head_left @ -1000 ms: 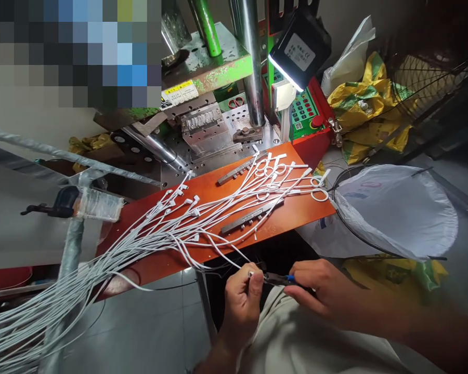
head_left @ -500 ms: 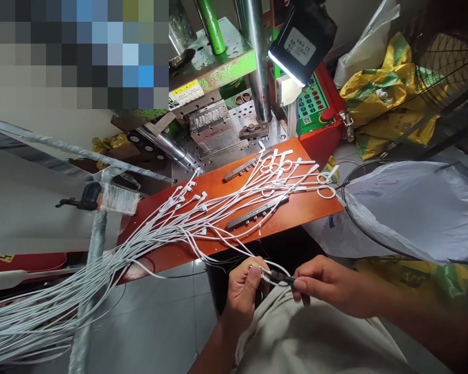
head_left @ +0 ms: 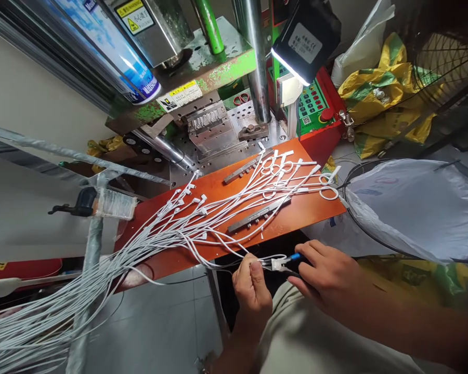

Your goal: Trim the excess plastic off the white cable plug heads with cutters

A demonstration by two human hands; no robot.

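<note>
My left hand (head_left: 252,283) is closed, thumb on top, around the end of a white cable. A small white connector (head_left: 276,264) sticks out past its fingertips, beside a bit of metal. My right hand (head_left: 323,272) grips a small tool with blue handles (head_left: 295,256), which looks like cutting pliers. The tool's jaws are at the connector; whether they touch it is too small to tell. Behind both hands, a bundle of white cables (head_left: 156,244) lies across the orange board (head_left: 315,208), several of them ending in molded white plugs.
Two metal mold bars (head_left: 259,215) lie on the board. Beyond it stands a press with a metal mold block (head_left: 208,127), a lamp (head_left: 304,44) and a red control box (head_left: 322,111). A white bag in a hoop (head_left: 413,208) is at right; a wrapped pole (head_left: 95,244) stands left.
My right hand has shifted up and opened the pliers, whose blue handle now shows. The white connector has come into view between my hands. The cables on the board have stayed put.
</note>
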